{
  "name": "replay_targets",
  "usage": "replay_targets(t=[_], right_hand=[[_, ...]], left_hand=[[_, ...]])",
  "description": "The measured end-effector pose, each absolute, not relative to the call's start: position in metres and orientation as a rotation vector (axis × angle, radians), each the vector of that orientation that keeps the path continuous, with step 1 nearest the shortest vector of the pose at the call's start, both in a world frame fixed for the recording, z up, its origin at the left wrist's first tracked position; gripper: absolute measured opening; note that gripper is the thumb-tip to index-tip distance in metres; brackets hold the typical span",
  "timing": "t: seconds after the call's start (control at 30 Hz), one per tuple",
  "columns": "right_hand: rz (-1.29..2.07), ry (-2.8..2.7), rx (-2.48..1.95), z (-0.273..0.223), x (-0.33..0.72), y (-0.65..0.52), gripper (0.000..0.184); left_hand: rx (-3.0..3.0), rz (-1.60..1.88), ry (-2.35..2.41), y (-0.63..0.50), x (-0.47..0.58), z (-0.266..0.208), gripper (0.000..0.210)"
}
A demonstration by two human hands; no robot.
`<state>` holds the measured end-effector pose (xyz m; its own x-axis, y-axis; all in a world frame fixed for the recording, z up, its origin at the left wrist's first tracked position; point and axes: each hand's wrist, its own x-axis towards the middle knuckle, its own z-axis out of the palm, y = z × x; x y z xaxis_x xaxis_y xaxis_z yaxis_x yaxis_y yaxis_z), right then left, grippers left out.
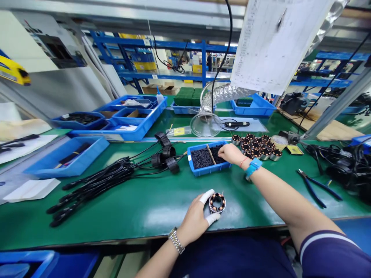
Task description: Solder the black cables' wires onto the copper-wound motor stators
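Note:
My left hand point(198, 216), with white covers on thumb and forefinger, is closed around the side of a motor stator point(217, 202) with copper windings, near the table's front edge. My right hand point(232, 154) reaches into the right compartment of a small blue bin point(196, 172). Its fingertips are pinched down among short black pieces; whether one is between them is hidden. A thin divider point(211, 154) splits the bin. Black sleeve-like pieces point(201, 158) fill the left compartment. More stators point(256, 146) stand grouped just beyond my right forearm.
Black cables point(116, 173) with round black caps point(165, 157) lie at left. Blue-handled pliers point(314, 185) rest at right, beside a heap of black cables point(348, 166). Behind the bin stand a clear funnel-shaped hood point(205, 125) and a black pen-like tool point(237, 124). Blue trays point(139, 129) stand back left.

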<state>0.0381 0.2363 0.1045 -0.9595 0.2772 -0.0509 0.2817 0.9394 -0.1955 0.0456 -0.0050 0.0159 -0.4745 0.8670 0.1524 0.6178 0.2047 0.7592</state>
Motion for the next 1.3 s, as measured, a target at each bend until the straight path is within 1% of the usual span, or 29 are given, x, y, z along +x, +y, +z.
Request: replay_targets(t=[0.13, 0.23, 0.43, 0.63, 1.13, 1.3], right_hand=[[-0.527, 3.116, 0.249, 0.114, 0.081, 0.215, 0.019], [-0.841, 3.079, 0.051, 0.108, 0.117, 0.197, 0.018], [-1.136, 2.947, 0.172, 0.084, 0.149, 0.185, 0.016], [-1.189, 2.946, 0.231, 0.083, 0.151, 0.189, 0.015], [-1.283, 2.777, 0.059, 0.073, 0.143, 0.19, 0.018], [-1.385, 2.704, 0.202, 0.068, 0.143, 0.185, 0.02]], left_hand=[[1.41, 1.158, 2.247, -0.004, 0.049, 0.013, 0.075], [1.395, 1.126, 2.294, 0.001, 0.051, 0.013, 0.068], [1.472, 1.07, 2.191, -0.001, 0.046, 0.015, 0.067], [1.477, 1.059, 2.193, -0.003, 0.046, 0.012, 0.068], [1.458, 1.027, 2.207, -0.002, 0.046, 0.014, 0.068], [1.459, 1.026, 2.188, -0.003, 0.046, 0.013, 0.067]])
